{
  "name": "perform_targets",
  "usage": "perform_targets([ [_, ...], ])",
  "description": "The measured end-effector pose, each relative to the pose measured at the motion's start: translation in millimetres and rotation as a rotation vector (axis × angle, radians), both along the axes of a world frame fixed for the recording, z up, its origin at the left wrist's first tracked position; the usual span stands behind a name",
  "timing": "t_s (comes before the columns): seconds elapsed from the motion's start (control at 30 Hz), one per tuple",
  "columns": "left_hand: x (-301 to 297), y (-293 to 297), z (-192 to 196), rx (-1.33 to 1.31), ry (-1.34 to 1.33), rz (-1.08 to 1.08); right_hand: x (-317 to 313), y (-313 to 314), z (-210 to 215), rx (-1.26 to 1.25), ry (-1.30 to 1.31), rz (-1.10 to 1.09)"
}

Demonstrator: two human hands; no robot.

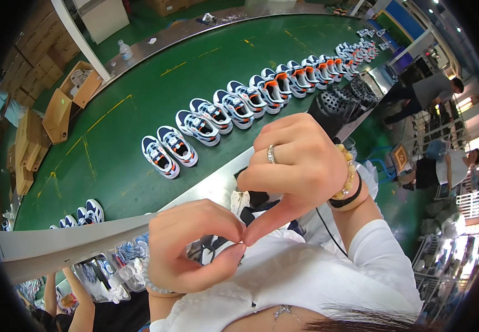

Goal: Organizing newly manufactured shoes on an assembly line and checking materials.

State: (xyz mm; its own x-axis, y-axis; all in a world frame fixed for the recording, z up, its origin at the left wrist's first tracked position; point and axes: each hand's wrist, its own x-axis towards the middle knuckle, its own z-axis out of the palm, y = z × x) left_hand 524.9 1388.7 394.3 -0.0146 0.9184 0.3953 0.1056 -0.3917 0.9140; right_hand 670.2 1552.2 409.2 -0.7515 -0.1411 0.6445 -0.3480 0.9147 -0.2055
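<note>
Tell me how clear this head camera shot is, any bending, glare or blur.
Head view: strong fisheye bending curves the green conveyor belt and its grey edge, with black corners; the left hand and right hand are sharp, the row of sneakers reasonably crisp; bright ceiling lights glare at upper right.

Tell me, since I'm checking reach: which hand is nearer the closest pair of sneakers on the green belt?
Left. The left hand sits almost directly below the nearest pair of sneakers, across the belt's grey edge; the right hand is off to their right, slightly farther.
</note>
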Motion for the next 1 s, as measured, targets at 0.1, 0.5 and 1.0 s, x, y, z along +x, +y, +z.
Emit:
perform_targets([
  [0.1, 2.5, -5.6, -1.2, 0.021, 0.051, 0.066, -0.1, -1.1, 3.1, 0.007, -0.104, 0.012],
  [0.5, 17.1, -4.6, 1.3, 0.136, 0.187, 0.058, 13.7, -5.4, 31.2, 0.046, -0.422, 0.005],
  [1.0, 38.1, 1.8, 1.1, 0.121, 0.234, 0.025, 28.0, 1.8, 33.4, 0.004, -0.467, 0.079],
])
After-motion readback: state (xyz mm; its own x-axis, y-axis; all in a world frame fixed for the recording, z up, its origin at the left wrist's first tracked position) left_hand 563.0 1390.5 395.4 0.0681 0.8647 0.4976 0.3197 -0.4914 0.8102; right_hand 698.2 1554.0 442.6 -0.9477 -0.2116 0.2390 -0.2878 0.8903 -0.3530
